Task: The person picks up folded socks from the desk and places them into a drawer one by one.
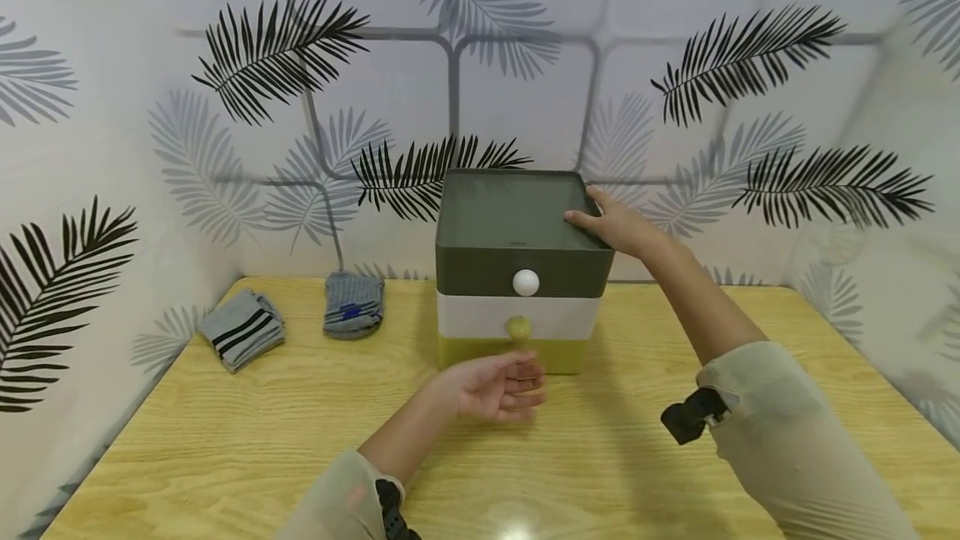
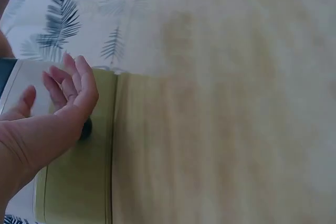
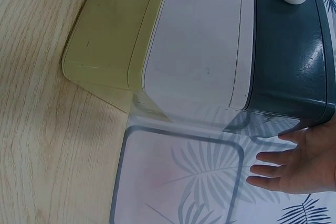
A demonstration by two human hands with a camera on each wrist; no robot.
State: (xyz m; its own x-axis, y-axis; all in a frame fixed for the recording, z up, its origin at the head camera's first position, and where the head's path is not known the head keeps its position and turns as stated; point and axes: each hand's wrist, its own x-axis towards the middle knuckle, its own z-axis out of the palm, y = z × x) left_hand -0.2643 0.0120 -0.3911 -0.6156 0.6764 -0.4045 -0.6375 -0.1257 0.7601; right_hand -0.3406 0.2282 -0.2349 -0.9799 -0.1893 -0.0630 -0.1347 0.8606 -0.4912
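Leaf-print wall (image 1: 517, 107) behind a wood table (image 1: 300, 440); head view has the 3-tier drawer box (image 1: 517, 261) at back ctr, dark tier on top, white mid, yellow-green btm. White knob (image 1: 526, 282) and yellow-green knob (image 1: 518, 327) show clearly. L hand (image 1: 495, 386) is in front of the btm tier, hiding pt of it; fingers loosely bent, slightly apart, nothing held. R hand (image 1: 622, 223) rests at the box's top R edge, thumb over the rim, other fingers mostly hidden. Two folded grey cloths (image 1: 242, 329) (image 1: 354, 307) lie to the L; exact type hard to tell. L wrist view, blurry: dark knob (image 2: 86, 128) half covered by the L hand, contact can't tell; box cut off at L. R wrist view: R hand's fingers straight, spread, by the dark tier's side; thumb unseen, knobs at top edge, two cut off.
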